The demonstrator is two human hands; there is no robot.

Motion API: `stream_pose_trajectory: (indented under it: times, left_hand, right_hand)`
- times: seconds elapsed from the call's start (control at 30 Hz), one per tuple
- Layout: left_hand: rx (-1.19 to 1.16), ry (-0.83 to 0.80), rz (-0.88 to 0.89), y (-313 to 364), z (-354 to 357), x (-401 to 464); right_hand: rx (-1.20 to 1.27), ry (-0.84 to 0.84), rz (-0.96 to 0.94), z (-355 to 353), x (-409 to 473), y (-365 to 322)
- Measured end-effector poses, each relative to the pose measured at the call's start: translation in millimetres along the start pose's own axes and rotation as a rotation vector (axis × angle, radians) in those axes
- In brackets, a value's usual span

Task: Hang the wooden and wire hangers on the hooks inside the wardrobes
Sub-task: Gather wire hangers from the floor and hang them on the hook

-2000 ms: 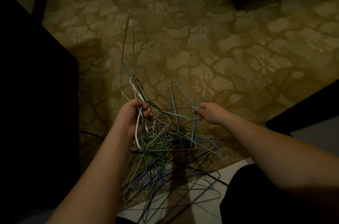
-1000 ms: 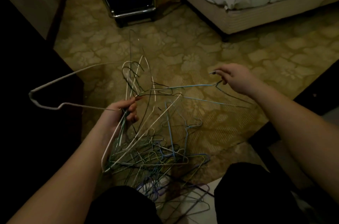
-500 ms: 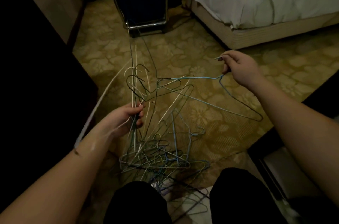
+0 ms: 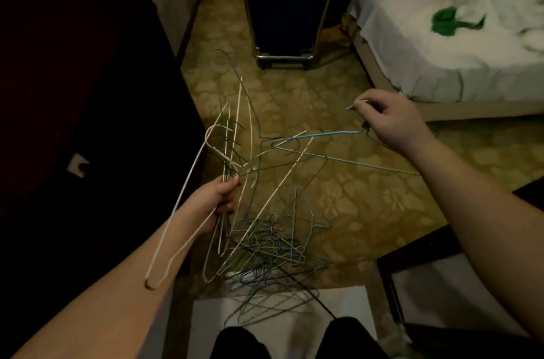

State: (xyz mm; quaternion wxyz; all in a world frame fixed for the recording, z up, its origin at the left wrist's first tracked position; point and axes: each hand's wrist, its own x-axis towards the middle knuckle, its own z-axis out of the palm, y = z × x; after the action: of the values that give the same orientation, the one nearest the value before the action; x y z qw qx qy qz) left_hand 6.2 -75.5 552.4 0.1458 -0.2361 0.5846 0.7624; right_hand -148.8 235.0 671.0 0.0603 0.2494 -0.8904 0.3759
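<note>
A tangled pile of wire hangers (image 4: 270,252) in white, blue, green and purple lies on the carpet in front of my legs. My left hand (image 4: 219,199) is shut on a bundle of several wire hangers (image 4: 235,135) that stand up from the fist; a white hanger (image 4: 179,214) from the bundle droops over my forearm. My right hand (image 4: 388,120) is raised to the right and pinches a blue wire hanger (image 4: 332,133) at its hook. That blue hanger stretches left and stays caught among the bundle's wires.
A dark wardrobe (image 4: 88,108) fills the left side. A dark cart on a metal frame (image 4: 287,5) stands ahead on the patterned carpet. A bed (image 4: 456,44) with white sheets and a green item lies at the right. Dark furniture (image 4: 412,252) is near my right leg.
The view has tilted up from the floor to the cart and bed. Both hands lifted hangers off the pile; the right hand drew the blue hanger rightward, and the white hanger swung down over my left forearm.
</note>
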Motion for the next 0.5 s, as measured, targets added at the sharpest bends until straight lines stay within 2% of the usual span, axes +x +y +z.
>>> stream_pose_trajectory:
  times: [0.23,0.5]
  left_hand:
    - [0.082,0.038,0.069,70.4,18.2,-116.8]
    - [0.156,0.141,0.116,99.9,40.7,-222.9]
  right_hand:
    - [-0.003,-0.1,-0.131,-53.7,3.1,-103.5]
    - [0.109,-0.128,-0.269,-89.6,3.3,-157.5]
